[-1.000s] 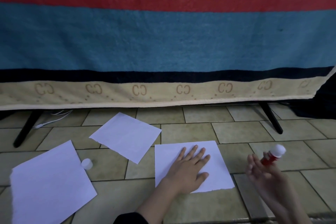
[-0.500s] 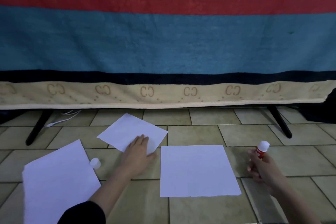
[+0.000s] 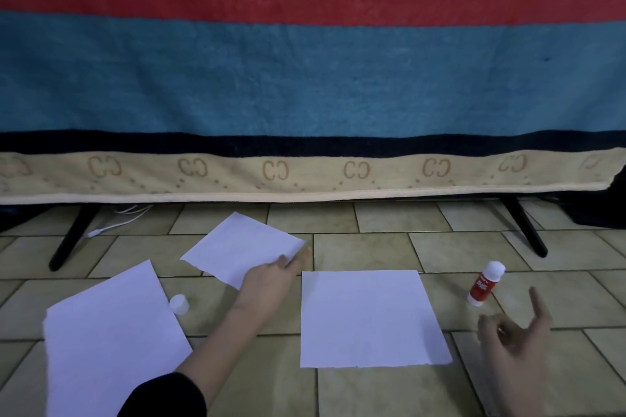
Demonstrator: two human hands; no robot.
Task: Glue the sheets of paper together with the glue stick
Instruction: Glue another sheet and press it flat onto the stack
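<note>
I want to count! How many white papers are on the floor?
3. One sheet at near left, one sheet farther back that the left hand grips, one sheet in the middle. None looks hidden.

Far side: hanging blanket (image 3: 305, 85) walls off the back; a low gap shows under its hem, crossed by two black legs (image 3: 72, 237) and a white cable (image 3: 111, 225).
Centre lane: bare tiled floor (image 3: 372, 220) lies between blanket and sheets.
Middle sheet (image 3: 369, 318): flat, with nothing on it.
Right: glue stick (image 3: 484, 284) stands upright just beyond the right hand (image 3: 518, 338).
Left: white cap (image 3: 179, 304) sits between left sheet (image 3: 111, 345) and left hand (image 3: 271, 278), seemingly touching the sheet's edge.
</note>
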